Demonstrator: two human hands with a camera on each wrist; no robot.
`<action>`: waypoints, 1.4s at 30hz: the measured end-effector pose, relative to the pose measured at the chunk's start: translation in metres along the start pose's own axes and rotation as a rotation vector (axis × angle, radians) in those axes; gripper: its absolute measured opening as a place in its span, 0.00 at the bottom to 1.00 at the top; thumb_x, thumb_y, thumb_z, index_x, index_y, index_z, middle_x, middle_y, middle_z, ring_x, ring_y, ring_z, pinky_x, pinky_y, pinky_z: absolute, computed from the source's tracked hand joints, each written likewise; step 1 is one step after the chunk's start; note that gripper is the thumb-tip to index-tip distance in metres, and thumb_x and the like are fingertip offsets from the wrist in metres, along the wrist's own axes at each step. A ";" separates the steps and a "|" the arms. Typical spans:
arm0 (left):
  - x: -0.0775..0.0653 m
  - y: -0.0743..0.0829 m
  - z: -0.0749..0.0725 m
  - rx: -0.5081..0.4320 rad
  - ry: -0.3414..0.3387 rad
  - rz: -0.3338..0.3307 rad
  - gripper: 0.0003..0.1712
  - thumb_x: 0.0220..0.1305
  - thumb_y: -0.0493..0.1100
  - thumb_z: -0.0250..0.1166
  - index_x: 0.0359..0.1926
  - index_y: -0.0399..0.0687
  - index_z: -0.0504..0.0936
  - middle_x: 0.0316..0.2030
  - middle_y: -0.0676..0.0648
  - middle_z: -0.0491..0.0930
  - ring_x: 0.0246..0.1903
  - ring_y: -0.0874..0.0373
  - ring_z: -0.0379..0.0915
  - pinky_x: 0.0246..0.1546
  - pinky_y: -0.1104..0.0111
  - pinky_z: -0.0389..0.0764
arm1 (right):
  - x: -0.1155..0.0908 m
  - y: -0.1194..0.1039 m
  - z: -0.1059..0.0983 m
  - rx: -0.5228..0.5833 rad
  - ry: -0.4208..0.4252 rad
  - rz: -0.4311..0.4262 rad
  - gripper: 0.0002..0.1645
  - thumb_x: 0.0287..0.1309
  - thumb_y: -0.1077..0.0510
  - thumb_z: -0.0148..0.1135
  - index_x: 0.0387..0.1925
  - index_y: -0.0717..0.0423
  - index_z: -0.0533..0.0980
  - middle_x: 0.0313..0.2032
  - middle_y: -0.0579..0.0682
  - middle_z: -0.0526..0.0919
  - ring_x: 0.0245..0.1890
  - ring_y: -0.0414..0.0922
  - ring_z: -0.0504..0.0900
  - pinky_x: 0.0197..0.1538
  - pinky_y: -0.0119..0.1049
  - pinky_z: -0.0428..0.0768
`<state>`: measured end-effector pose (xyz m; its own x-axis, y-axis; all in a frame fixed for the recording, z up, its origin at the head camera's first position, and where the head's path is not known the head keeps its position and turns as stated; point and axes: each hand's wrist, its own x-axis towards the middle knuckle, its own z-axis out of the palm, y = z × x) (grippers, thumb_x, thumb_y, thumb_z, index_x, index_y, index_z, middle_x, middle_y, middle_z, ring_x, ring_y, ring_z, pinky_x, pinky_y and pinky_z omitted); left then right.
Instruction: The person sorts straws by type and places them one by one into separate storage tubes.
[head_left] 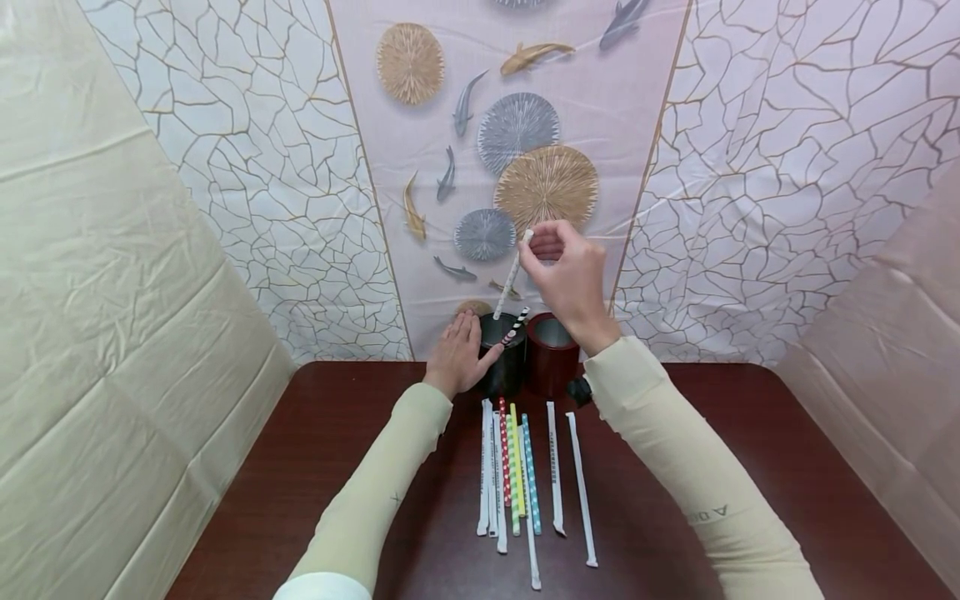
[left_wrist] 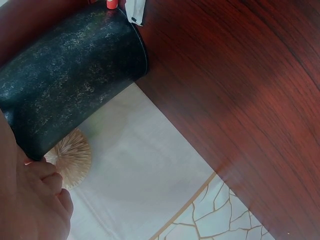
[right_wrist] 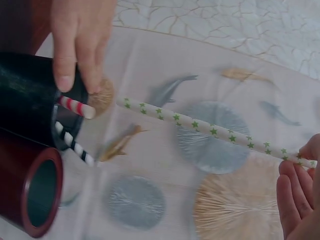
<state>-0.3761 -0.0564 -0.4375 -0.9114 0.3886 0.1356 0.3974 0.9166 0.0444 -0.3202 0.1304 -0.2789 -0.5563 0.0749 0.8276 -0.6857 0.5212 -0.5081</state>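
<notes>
My right hand point(head_left: 567, 267) is raised over the cups and pinches the upper end of a white paper straw with green stars point(right_wrist: 195, 124). The straw slants down, its lower end just above the mouth of a black cup point(head_left: 504, 371). My left hand point(head_left: 455, 354) holds that cup at the left side of its rim, thumb toward the front. Inside the black cup stand a red-and-white striped straw point(right_wrist: 76, 106) and a black-and-white striped straw point(right_wrist: 74, 142), both leaning out over the rim. A dark red cup point(head_left: 551, 362) stands right beside it.
In front of the cups lie several straws: red dotted point(head_left: 505, 454), yellow point(head_left: 517, 458), green striped point(head_left: 513, 479), blue dotted point(head_left: 532, 475), and several in white paper wrappers point(head_left: 555, 467). A patterned cloth wall point(head_left: 480, 167) rises behind the table point(head_left: 337, 433).
</notes>
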 end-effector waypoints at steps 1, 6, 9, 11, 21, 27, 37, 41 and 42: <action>0.000 0.000 0.000 0.002 0.001 0.000 0.52 0.81 0.72 0.34 0.84 0.35 0.49 0.85 0.36 0.48 0.85 0.45 0.44 0.85 0.56 0.51 | -0.002 0.003 0.002 0.001 0.006 -0.003 0.11 0.63 0.64 0.71 0.43 0.69 0.83 0.37 0.63 0.92 0.37 0.56 0.93 0.44 0.45 0.91; 0.000 0.001 0.000 0.007 0.004 -0.003 0.52 0.81 0.73 0.33 0.84 0.36 0.49 0.85 0.37 0.48 0.85 0.46 0.44 0.85 0.56 0.51 | -0.012 0.020 0.014 0.001 0.035 0.019 0.11 0.62 0.64 0.71 0.43 0.69 0.83 0.36 0.62 0.92 0.36 0.56 0.93 0.44 0.47 0.91; 0.000 0.002 0.000 0.013 0.000 -0.006 0.52 0.81 0.73 0.33 0.84 0.36 0.49 0.85 0.37 0.48 0.85 0.46 0.43 0.85 0.57 0.51 | -0.017 0.029 0.021 -0.019 0.042 0.044 0.11 0.62 0.64 0.71 0.42 0.69 0.83 0.35 0.62 0.92 0.36 0.56 0.93 0.44 0.47 0.91; 0.000 0.003 0.001 0.019 -0.006 -0.008 0.52 0.81 0.73 0.33 0.84 0.36 0.48 0.85 0.37 0.47 0.85 0.47 0.43 0.85 0.57 0.51 | -0.021 0.035 0.024 -0.032 0.041 0.061 0.11 0.62 0.63 0.72 0.43 0.68 0.84 0.36 0.61 0.92 0.36 0.55 0.93 0.44 0.47 0.91; 0.000 0.007 0.000 0.026 0.003 0.002 0.52 0.81 0.73 0.33 0.84 0.36 0.49 0.85 0.37 0.48 0.85 0.46 0.44 0.85 0.57 0.52 | -0.038 0.054 0.035 -0.073 0.021 0.137 0.12 0.63 0.62 0.72 0.45 0.66 0.84 0.38 0.60 0.92 0.38 0.55 0.93 0.46 0.48 0.90; 0.000 0.007 0.000 0.022 -0.004 0.010 0.52 0.81 0.72 0.33 0.84 0.35 0.49 0.85 0.36 0.48 0.85 0.46 0.43 0.85 0.56 0.52 | -0.043 0.060 0.035 -0.113 -0.031 0.185 0.21 0.62 0.59 0.76 0.52 0.69 0.83 0.46 0.62 0.91 0.46 0.56 0.93 0.52 0.51 0.90; 0.000 0.002 0.000 0.025 -0.002 0.007 0.51 0.82 0.72 0.33 0.84 0.35 0.50 0.85 0.36 0.48 0.85 0.45 0.43 0.85 0.57 0.50 | -0.041 0.058 0.022 -0.121 -0.090 0.162 0.18 0.64 0.58 0.75 0.48 0.69 0.84 0.43 0.63 0.91 0.44 0.57 0.93 0.51 0.49 0.90; 0.001 0.000 0.001 0.028 0.000 0.005 0.51 0.81 0.72 0.33 0.84 0.35 0.50 0.85 0.36 0.48 0.85 0.45 0.43 0.85 0.57 0.51 | -0.043 0.054 0.014 -0.154 -0.152 0.165 0.18 0.64 0.57 0.74 0.47 0.69 0.84 0.41 0.62 0.91 0.42 0.57 0.93 0.49 0.50 0.91; 0.001 0.000 0.001 0.027 -0.001 0.006 0.51 0.81 0.72 0.33 0.84 0.35 0.50 0.85 0.36 0.48 0.85 0.45 0.43 0.85 0.57 0.51 | -0.043 0.053 0.012 -0.164 -0.167 0.163 0.17 0.64 0.58 0.74 0.47 0.68 0.84 0.41 0.62 0.91 0.41 0.57 0.93 0.48 0.50 0.91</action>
<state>-0.3769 -0.0563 -0.4387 -0.9090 0.3944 0.1344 0.4001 0.9163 0.0170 -0.3380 0.1444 -0.3442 -0.7322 0.0351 0.6802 -0.5030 0.6454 -0.5748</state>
